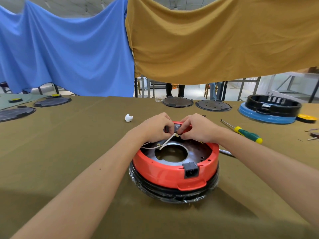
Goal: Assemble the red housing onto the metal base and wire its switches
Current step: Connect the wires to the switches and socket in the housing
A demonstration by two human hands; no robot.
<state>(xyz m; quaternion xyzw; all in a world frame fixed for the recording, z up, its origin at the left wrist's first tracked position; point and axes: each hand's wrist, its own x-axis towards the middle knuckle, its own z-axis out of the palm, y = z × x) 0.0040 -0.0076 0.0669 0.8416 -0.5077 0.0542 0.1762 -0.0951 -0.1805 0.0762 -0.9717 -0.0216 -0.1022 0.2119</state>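
Note:
The red housing (160, 171) sits on a round metal base (174, 157) with a centre hole, over a black plastic-wrapped part (172, 194). A black power socket (190, 169) faces me on its near wall. At the far rim, a small grey switch (177, 128) shows between my hands. My left hand (155, 128) grips the rim beside the switch with curled fingers. My right hand (198, 129) pinches a white wire (168, 140) at its terminal, just below the switch. The wire runs back over the base.
A green-and-yellow screwdriver (245, 131) lies to the right, a pen (226, 152) beside the housing. A white crumpled scrap (128, 117) lies ahead left. Dark round plates (177, 101) line the far edge; a black-and-blue housing (271, 109) stands far right. Blue and mustard cloths hang behind.

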